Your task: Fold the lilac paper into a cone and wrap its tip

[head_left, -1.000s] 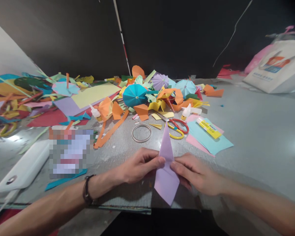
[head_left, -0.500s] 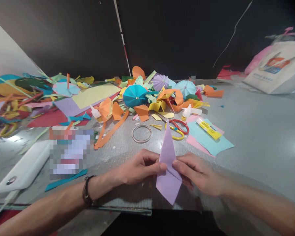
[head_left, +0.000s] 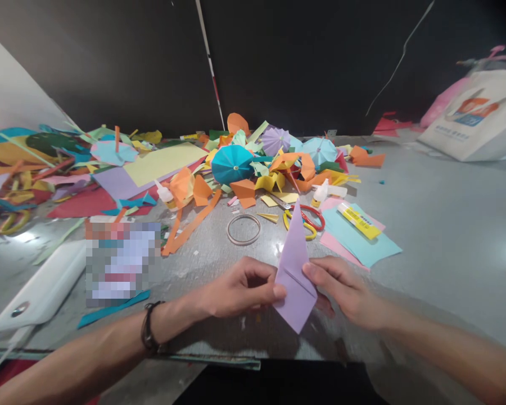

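A folded kite-shaped sheet of lilac paper [head_left: 294, 270] is held just above the near edge of the grey table [head_left: 425, 225]. My left hand [head_left: 240, 288] pinches its left edge with thumb and fingers closed. On the other side, my right hand [head_left: 341, 289] grips the right edge, thumb on top. The paper's long point aims away from me toward the red-and-yellow scissors [head_left: 306, 219].
A metal ring [head_left: 243, 229] lies beyond my hands. Glue bottles [head_left: 320, 192], a yellow glue stick [head_left: 358, 220] on blue and pink sheets, paper umbrellas [head_left: 231, 163] and a heap of coloured scraps fill the back. A white phone [head_left: 42, 289] sits left, a bag [head_left: 476, 115] far right.
The lilac paper has turned slightly clockwise and shifted right and up between my hands. Both hands kept their pinch, the right one moving a little farther out.
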The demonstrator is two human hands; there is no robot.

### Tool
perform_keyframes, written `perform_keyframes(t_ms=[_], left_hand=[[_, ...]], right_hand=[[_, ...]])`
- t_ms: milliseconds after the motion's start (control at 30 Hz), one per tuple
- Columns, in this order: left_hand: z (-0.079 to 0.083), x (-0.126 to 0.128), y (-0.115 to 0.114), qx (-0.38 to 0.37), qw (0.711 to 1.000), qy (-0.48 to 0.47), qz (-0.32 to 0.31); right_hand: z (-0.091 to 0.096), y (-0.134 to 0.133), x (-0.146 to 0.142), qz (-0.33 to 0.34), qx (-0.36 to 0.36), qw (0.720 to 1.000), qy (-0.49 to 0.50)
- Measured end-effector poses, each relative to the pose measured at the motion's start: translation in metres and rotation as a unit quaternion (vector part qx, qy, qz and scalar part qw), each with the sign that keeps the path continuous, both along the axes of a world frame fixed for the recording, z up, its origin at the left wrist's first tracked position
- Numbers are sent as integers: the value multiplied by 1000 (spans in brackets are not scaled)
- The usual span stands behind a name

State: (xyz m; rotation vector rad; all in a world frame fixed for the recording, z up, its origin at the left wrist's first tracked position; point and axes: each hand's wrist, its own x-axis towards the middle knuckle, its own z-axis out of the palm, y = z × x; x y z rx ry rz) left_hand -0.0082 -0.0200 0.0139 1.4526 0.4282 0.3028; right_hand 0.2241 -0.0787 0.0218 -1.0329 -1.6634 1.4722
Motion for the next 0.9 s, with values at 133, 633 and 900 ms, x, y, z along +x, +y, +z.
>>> perform_keyframes(t_ms=[133,633,900], left_hand=[[3,-2,0,6,1000,16,-7],[-5,1,3,-37,988,-14,151],[-10,5,10,-115,965,-49,232]], right_hand=[[-1,0,1,-6,-4,1000,2],[3,5,-2,43,-69,992,94],[5,4,-2,63,-112,985,114]])
